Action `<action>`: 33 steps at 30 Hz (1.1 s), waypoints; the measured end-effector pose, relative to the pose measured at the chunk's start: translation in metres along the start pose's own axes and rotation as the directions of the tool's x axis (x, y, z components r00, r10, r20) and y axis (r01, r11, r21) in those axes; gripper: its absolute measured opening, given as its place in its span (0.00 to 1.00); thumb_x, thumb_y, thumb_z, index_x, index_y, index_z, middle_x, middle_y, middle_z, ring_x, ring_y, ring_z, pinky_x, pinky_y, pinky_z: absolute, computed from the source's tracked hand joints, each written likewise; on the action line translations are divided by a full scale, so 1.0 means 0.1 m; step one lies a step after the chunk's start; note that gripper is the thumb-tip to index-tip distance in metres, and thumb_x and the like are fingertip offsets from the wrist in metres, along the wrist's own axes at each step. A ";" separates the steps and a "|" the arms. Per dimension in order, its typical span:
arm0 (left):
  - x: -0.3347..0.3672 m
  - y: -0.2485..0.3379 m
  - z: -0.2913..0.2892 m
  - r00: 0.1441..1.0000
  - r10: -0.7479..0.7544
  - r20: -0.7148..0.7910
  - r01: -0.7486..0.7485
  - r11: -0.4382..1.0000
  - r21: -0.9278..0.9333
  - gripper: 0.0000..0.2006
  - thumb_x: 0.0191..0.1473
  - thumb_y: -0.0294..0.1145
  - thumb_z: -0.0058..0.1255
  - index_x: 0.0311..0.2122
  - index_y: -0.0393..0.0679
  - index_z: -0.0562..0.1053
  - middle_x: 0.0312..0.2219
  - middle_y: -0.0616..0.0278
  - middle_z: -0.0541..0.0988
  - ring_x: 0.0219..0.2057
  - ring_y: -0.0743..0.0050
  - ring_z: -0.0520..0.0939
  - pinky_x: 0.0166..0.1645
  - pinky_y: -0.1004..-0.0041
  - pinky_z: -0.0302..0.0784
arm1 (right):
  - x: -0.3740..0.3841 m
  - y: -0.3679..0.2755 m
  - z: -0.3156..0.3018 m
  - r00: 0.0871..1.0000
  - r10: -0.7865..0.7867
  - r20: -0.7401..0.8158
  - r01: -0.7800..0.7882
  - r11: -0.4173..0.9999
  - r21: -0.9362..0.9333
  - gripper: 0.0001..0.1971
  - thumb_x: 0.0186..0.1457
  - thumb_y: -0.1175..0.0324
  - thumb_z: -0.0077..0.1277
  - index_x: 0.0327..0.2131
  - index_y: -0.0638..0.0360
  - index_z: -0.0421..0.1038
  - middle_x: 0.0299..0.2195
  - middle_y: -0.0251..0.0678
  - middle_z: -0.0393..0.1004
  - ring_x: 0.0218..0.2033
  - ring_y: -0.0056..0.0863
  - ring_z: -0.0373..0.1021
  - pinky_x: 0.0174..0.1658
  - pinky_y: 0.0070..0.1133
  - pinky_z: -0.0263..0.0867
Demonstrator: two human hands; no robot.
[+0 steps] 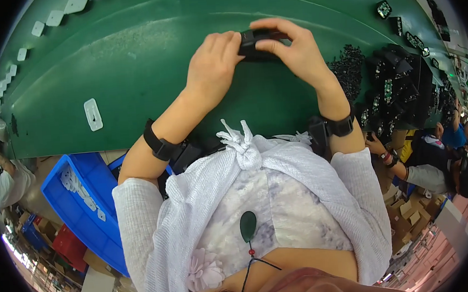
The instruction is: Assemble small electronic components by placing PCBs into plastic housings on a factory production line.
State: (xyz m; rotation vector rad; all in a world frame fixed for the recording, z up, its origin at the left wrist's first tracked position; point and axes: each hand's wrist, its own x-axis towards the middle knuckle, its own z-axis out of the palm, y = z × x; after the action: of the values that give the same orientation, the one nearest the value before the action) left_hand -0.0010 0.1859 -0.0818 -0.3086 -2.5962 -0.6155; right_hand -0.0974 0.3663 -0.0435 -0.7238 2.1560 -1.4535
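Note:
Above the green table, a black plastic part (249,43) is held between my two hands. My left hand (213,66) grips its left end with the fingers folded over it. From the right, my right hand (295,48) pinches it, index finger along the far edge and thumb on the near side. Much of the part is hidden by the fingers, so its exact kind cannot be made out. A heap of small black pieces (351,70) lies to the right of my right forearm.
The green table (147,70) carries a white plate (93,114) at left and a row of white pieces (54,18) along the far left. At right is a pile of black housings with circuit boards (395,80). A blue bin (91,232) stands below left. Other people work at both sides.

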 end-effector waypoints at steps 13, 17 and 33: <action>0.11 0.27 0.12 0.774 -0.368 0.515 0.579 0.083 -0.811 0.14 0.60 0.32 0.48 0.47 0.34 0.71 0.35 0.60 0.80 0.33 0.80 0.78 0.36 0.80 0.74 | -0.15 0.03 -0.25 0.967 -0.010 -0.256 0.104 0.930 0.354 0.22 0.54 0.75 0.55 0.53 0.60 0.68 0.43 0.35 0.71 0.42 0.21 0.66 0.49 0.18 0.62; 0.05 0.20 0.03 0.774 -0.319 0.546 0.611 0.155 -0.776 0.14 0.61 0.31 0.47 0.50 0.36 0.70 0.38 0.61 0.79 0.35 0.81 0.78 0.37 0.81 0.74 | 0.19 0.22 -1.14 0.847 -0.351 -0.400 0.202 0.907 -0.369 0.20 0.52 0.74 0.54 0.51 0.51 0.73 0.41 0.29 0.72 0.37 0.18 0.66 0.43 0.16 0.65; -0.90 -0.41 -1.10 0.816 -0.483 -0.319 0.561 0.794 0.235 0.15 0.51 0.30 0.57 0.45 0.42 0.74 0.40 0.54 0.76 0.43 0.51 0.75 0.51 0.61 0.68 | 1.01 1.05 -2.77 0.968 0.228 -0.104 -0.247 0.936 -0.250 0.19 0.58 0.61 0.52 0.52 0.57 0.71 0.46 0.30 0.74 0.47 0.21 0.67 0.51 0.19 0.60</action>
State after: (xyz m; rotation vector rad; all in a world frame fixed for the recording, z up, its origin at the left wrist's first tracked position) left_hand 0.1063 0.0884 -0.0526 0.5898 -2.4728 -0.3597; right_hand -0.3639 0.5297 -0.0506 -0.4792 2.4249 -1.1003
